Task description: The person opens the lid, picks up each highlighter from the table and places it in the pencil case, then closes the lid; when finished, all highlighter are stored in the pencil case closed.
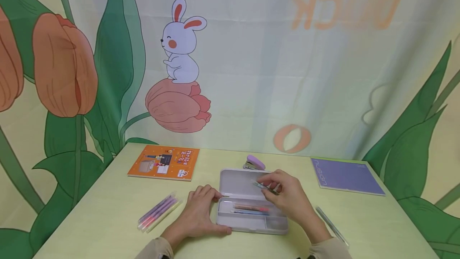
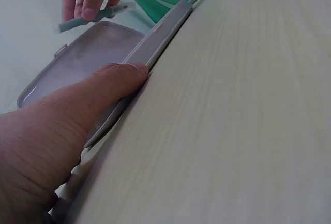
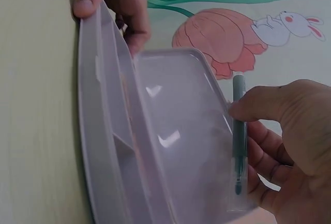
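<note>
A pale grey pencil case (image 1: 251,229) lies with its lid (image 1: 237,181) raised at the back. Inside its rear compartment are a reddish-brown pen (image 1: 248,208) and a blue pen (image 1: 248,212). My left hand (image 1: 201,213) holds the case's left end, thumb on the front edge and fingers round the back. Between thumb and fingers, my right hand (image 1: 289,195) pinches a dark green marker (image 3: 239,125) with a clear cap, held above the case in front of the lid. The left wrist view also shows this marker (image 2: 93,18) over the lid.
Several coloured markers (image 1: 158,213) lie to the left, and a slim pen (image 1: 332,226) to the right. Farther back are an orange booklet (image 1: 165,162), a purple stapler (image 1: 255,162) behind the lid, and a blue-purple notebook (image 1: 346,176). A printed curtain (image 1: 244,71) hangs behind the table.
</note>
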`<act>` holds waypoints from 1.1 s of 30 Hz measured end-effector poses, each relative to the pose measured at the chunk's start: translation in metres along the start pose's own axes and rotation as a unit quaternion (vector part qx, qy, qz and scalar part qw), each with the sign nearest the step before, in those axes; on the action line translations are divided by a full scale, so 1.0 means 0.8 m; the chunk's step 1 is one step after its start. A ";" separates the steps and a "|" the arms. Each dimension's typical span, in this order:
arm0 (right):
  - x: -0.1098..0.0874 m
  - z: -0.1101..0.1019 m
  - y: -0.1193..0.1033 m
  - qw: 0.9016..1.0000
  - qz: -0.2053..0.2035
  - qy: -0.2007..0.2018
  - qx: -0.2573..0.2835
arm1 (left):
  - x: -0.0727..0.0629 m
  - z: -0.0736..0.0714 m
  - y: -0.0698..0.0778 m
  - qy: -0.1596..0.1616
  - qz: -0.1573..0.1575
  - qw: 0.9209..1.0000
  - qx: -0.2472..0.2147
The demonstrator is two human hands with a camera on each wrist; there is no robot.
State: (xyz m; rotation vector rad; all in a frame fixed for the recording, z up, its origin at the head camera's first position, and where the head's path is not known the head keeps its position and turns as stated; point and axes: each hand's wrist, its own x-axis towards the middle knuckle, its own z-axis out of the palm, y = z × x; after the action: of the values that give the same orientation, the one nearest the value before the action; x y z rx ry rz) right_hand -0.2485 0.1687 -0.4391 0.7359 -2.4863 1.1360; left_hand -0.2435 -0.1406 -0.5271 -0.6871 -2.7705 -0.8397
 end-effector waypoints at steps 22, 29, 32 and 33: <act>-0.008 0.024 0.004 0.998 0.043 -0.053 0.017 | 0.003 0.000 0.005 -0.006 0.004 1.000 0.002; -0.012 -0.004 0.014 0.999 0.038 -0.015 0.015 | 0.000 -0.002 0.003 -0.001 0.002 1.000 -0.002; -0.015 -0.018 0.018 0.999 0.048 -0.007 0.009 | -0.001 -0.002 0.003 0.002 0.003 1.000 -0.005; -0.016 -0.023 0.019 0.999 0.053 -0.004 0.005 | -0.001 -0.002 0.002 0.002 0.003 1.000 -0.006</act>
State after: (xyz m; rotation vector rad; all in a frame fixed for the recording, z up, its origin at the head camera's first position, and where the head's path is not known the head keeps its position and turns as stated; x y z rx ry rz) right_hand -0.2457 0.1952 -0.4427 0.6202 -2.5557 1.1830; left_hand -0.2418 -0.1404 -0.5254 -0.6941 -2.7606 -0.8573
